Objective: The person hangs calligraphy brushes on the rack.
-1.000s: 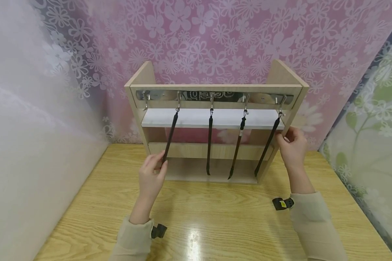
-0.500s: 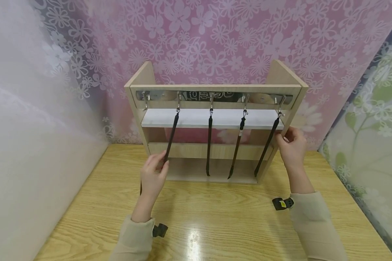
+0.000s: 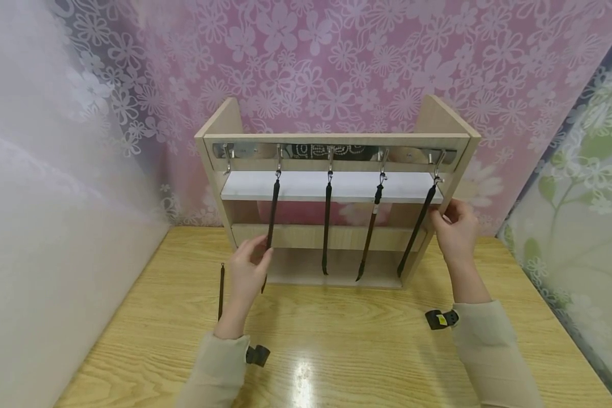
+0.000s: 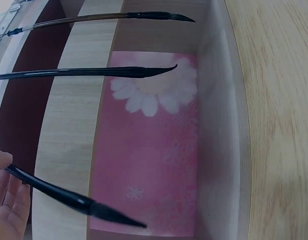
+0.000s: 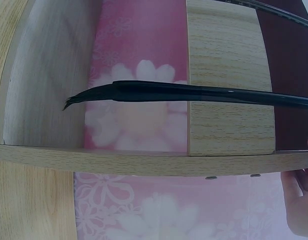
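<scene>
Several dark calligraphy brushes hang tip-down from the metal hook rail (image 3: 336,151) of a small wooden shelf (image 3: 336,139). My left hand (image 3: 249,272) pinches the leftmost hanging brush (image 3: 273,215) between thumb and fingers. In the left wrist view, that brush (image 4: 69,196) slants past the thumb, its bristle tip free. My right hand (image 3: 456,229) grips the shelf's right side panel, beside the rightmost brush (image 3: 417,229). In the right wrist view, this brush (image 5: 154,91) crosses in front of the shelf, and only part of the hand (image 5: 300,207) shows at the edge.
Another dark brush (image 3: 221,289) lies on the wooden table (image 3: 336,345) left of my left forearm, partly hidden by it. Two more brushes, a black one (image 3: 327,226) and a brown-handled one (image 3: 371,226), hang in between. A pink flowered backdrop (image 3: 326,68) stands behind.
My left hand has moved slightly right, and the leftmost hanging brush has swung nearer to vertical. The brush on the table has come into fuller view. My right hand has stayed put.
</scene>
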